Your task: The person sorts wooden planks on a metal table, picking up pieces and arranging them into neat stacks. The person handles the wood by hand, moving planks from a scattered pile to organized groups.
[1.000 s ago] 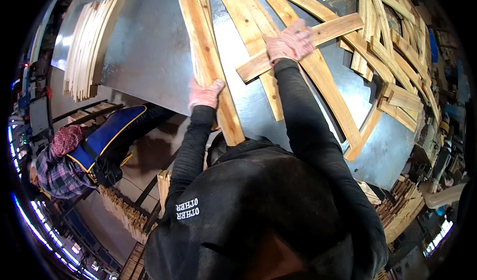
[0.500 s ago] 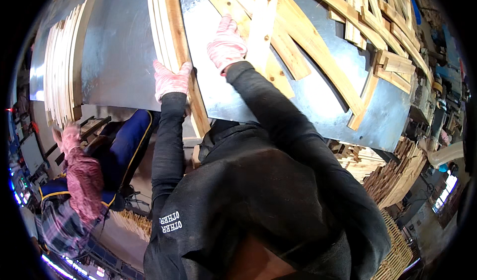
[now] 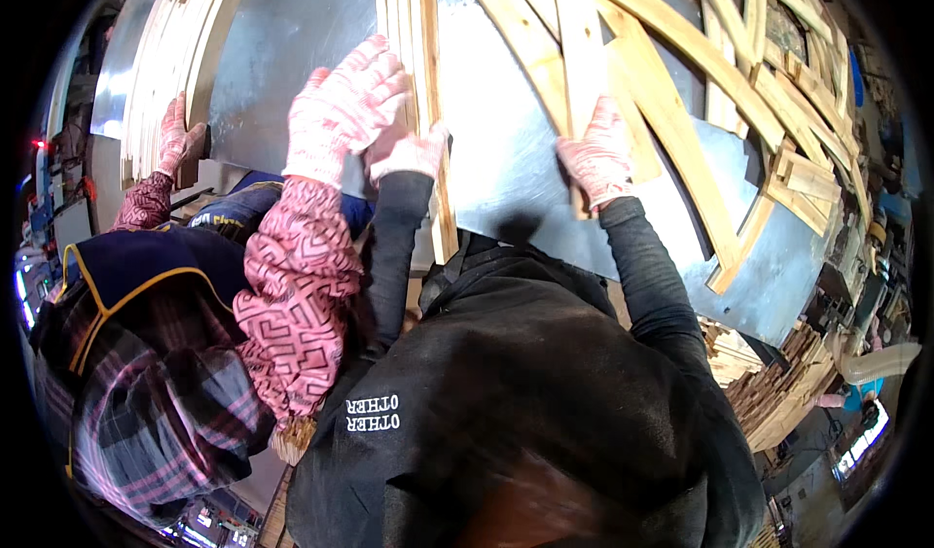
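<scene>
My left hand, in a pink-and-white knit glove, grips the near part of a bundle of long wooden strips standing on edge. The thumb shows on the bundle's right side; a co-worker's gloved hand partly covers the fingers. My right hand, gloved alike, is closed around the near end of a pale wooden board. A short bit of its end shows below the palm. More curved boards lie loosely crossed to its right.
All this rests on a shiny metal tabletop. At left, the co-worker's other hand touches a stack of strips; their patterned sleeve presses close to my left arm. Heaped wood pieces lie far right, and stacked timber stands below the table.
My right hand has come down from the upper boards to one board's near end. The co-worker has reached in, one hand beside my left hand, the other at the left stack. The view has shifted.
</scene>
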`<state>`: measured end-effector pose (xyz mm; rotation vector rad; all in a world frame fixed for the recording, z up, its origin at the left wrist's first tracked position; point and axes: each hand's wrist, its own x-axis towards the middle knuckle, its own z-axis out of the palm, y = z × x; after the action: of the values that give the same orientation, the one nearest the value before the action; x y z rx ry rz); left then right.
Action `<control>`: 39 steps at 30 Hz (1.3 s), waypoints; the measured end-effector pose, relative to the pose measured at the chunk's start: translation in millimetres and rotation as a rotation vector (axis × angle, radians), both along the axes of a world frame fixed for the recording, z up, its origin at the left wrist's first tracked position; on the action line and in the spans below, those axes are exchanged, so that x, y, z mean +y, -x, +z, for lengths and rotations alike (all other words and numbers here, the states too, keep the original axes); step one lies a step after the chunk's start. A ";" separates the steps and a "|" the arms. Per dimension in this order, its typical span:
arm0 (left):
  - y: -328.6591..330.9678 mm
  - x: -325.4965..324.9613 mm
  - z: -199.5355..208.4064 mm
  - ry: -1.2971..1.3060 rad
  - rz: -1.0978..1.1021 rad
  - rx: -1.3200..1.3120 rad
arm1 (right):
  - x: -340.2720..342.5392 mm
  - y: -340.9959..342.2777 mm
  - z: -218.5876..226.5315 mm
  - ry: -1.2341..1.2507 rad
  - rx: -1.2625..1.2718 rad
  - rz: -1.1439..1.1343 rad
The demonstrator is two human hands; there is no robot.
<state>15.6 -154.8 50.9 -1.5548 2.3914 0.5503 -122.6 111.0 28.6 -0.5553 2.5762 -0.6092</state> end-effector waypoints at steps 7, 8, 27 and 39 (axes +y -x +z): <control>39.5 -15.2 -11.5 0.088 -0.277 0.190 | -21.2 -19.0 7.6 0.565 -0.556 0.085; 35.1 11.8 -10.3 0.123 -0.270 0.347 | -16.4 -19.7 15.7 0.634 -0.654 0.124; -25.7 123.3 -81.6 -1.712 0.492 1.275 | 52.9 55.7 -41.0 -0.147 0.553 0.376; -14.9 157.5 -97.9 -0.563 -0.221 0.793 | 57.4 -16.2 63.2 0.194 -0.299 0.569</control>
<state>30.5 2.7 -47.1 -0.8940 2.4838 1.8600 -106.4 168.4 91.8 -1.1148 1.9608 -0.6759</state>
